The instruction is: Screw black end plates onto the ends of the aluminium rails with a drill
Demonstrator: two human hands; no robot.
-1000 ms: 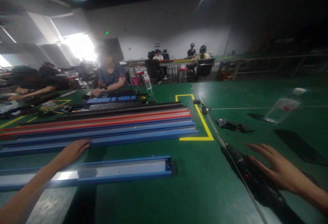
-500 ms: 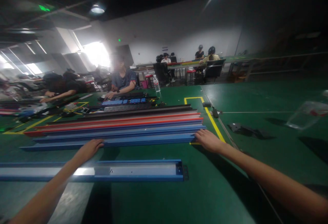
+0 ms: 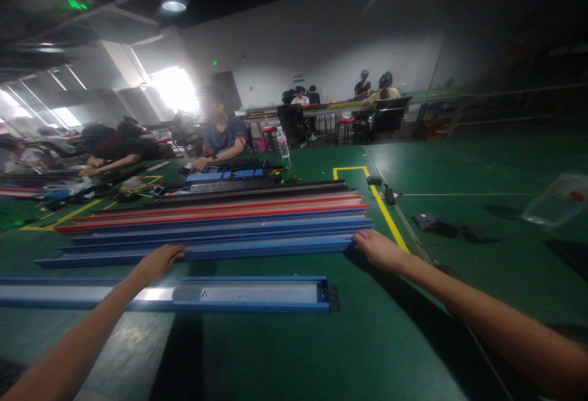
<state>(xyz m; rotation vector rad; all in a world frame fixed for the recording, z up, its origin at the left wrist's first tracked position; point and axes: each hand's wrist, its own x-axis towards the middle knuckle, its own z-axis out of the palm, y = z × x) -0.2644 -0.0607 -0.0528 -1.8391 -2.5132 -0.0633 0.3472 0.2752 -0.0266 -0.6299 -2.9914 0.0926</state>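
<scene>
A long blue channel profile (image 3: 266, 247) lies nearest me in a row of coloured profiles. My left hand (image 3: 160, 260) has its fingers closed on the near side of this channel, left of its middle. At its right end, my right hand (image 3: 374, 248) grips the tip with bent fingers. Just behind runs another blue profile (image 3: 285, 228), close and almost parallel. Closer to my body, a separate blue channel with a pale inner strip (image 3: 275, 292) and a dark end piece (image 3: 334, 298) lies under my left forearm.
Behind are red profiles (image 3: 316, 201) and a dark one (image 3: 257, 191). Yellow tape (image 3: 388, 220) marks the green table. Dark parts (image 3: 452, 228) and a clear plastic bottle (image 3: 554, 202) lie at right. A person (image 3: 225, 138) sits across, near a water bottle (image 3: 283, 144).
The view has shifted slightly. Both hands and the nearest blue channel have come a little toward me and left, widening the gap to the profile behind.
</scene>
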